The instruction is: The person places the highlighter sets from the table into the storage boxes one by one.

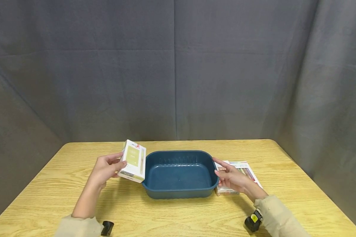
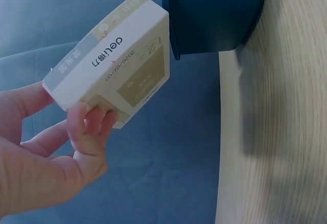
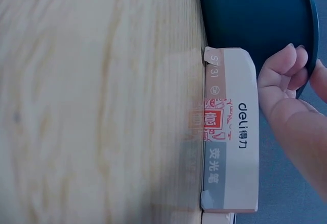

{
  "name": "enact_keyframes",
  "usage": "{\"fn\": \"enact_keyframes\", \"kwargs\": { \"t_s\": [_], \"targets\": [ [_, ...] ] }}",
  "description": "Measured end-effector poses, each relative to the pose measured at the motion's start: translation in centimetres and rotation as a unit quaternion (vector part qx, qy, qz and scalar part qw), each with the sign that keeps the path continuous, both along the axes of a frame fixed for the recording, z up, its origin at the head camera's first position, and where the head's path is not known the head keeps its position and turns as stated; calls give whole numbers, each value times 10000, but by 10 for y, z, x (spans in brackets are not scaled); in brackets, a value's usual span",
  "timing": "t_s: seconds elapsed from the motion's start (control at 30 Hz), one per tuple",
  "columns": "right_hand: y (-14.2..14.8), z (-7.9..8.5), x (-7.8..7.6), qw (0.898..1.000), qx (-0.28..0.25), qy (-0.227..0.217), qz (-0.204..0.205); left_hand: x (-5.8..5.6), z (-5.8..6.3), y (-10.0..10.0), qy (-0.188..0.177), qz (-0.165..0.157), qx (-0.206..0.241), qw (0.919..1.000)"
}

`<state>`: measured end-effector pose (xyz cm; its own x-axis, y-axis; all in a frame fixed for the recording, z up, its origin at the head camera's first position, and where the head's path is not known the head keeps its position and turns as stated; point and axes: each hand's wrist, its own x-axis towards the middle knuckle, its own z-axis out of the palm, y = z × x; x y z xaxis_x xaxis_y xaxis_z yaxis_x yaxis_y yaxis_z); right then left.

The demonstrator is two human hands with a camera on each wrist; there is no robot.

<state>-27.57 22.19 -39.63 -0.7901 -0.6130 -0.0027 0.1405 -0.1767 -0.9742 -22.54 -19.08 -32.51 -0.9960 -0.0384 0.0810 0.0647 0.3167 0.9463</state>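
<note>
My left hand [image 1: 105,171] pinches a white and yellow-green highlighter box [image 1: 132,160] between thumb and fingers. The box is tilted and raised above the table, close by the left rim of a dark blue plastic basin [image 1: 179,194]. In the left wrist view, the box [image 2: 112,60] shows "deli" print on its side, with my fingertips at its lower end. My right hand [image 1: 232,177] grips the basin's right rim. Seen from the right wrist, the curled fingers [image 3: 283,68] lie against the outside of the basin wall [image 3: 250,14]. Nothing lies inside the basin.
Beside the basin on the right, under my right hand, lies another deli highlighter box [image 3: 235,132]. A flat pack with coloured pens [image 1: 249,172] sits just right of it. Grey curtains [image 1: 175,72] enclose the wooden table [image 1: 166,217] at the back and sides.
</note>
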Motion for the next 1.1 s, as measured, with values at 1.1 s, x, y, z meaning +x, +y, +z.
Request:
{"fn": "enact_keyframes", "kwargs": {
  "t_s": [1.1],
  "targets": [
    [1,1,-1,9998,191,27,-84,-7,-5,28,26,-123,64,9999]
  ]
}}
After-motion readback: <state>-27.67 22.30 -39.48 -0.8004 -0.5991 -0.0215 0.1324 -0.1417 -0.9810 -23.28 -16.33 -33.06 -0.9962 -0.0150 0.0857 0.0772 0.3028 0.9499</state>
